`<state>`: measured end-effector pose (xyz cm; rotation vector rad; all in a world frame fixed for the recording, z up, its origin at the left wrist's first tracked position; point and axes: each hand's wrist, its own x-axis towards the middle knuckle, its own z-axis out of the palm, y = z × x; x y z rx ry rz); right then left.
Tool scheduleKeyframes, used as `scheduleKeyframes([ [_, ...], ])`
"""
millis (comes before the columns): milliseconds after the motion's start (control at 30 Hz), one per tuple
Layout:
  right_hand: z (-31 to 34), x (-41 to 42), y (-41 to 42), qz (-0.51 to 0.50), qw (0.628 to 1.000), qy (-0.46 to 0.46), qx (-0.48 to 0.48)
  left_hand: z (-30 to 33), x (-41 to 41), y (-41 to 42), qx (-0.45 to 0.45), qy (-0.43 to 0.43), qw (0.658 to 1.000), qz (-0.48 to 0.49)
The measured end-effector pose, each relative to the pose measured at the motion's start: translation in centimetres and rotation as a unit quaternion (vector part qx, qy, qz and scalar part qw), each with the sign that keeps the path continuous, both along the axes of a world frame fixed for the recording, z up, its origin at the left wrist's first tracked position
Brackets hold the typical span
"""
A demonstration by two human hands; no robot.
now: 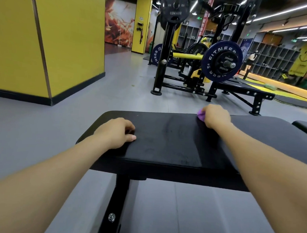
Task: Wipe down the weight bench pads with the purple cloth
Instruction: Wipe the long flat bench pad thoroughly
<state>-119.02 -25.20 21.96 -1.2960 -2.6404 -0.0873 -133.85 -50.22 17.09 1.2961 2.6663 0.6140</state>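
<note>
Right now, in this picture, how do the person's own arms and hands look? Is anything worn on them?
Both forearms are bare as far as the frame shows: no sleeve, glove, watch, bracelet or ring is visible. The left hand shows a short, plain thumbnail without polish. On the right hand only the back and knuckles can be seen, so its nails cannot be judged.

Counter pad (166,134) was black, with faint dull streaks. Cloth (200,116) under right hand (216,116) was purple. Floor (41,128) was plain grey. Wall block (55,40) was yellow with black base strip. Weight plate (221,61) was dark blue with white letters. Rack frame (163,63) was black, its bar (187,56) yellow. Far banner (305,60) was yellow with black smiley face.
</note>
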Motion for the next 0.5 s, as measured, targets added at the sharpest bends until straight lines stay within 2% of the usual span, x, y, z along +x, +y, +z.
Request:
scheduleKeyframes([
  [67,-0.7,-2.8,-1.8,0.04,0.999,0.013,-0.001,-0.4,-0.4,-0.1,-0.003,-0.005,1.0,-0.003],
  [200,-2.0,-8.3,-6.8,0.196,0.98,-0.015,-0.017,-0.4,-0.4,-0.1,-0.003,-0.003,1.0,-0.003],
  [267,-1.7,-8.4,-6.9,0.215,0.975,-0.04,-0.028,-0.5,-0.4,-0.1,-0.006,-0.001,1.0,-0.009],
  [367,-0.8,-5.6,-3.2,0.13,0.99,-0.054,-0.026,-1.0,-0.7,-0.3,-0.001,-0.002,1.0,-0.015],
  [500,-1.4,-4.6,-0.9,-0.003,0.999,-0.027,0.047,-1.2,-0.7,-0.2,-0.003,0.011,1.0,-0.02],
])
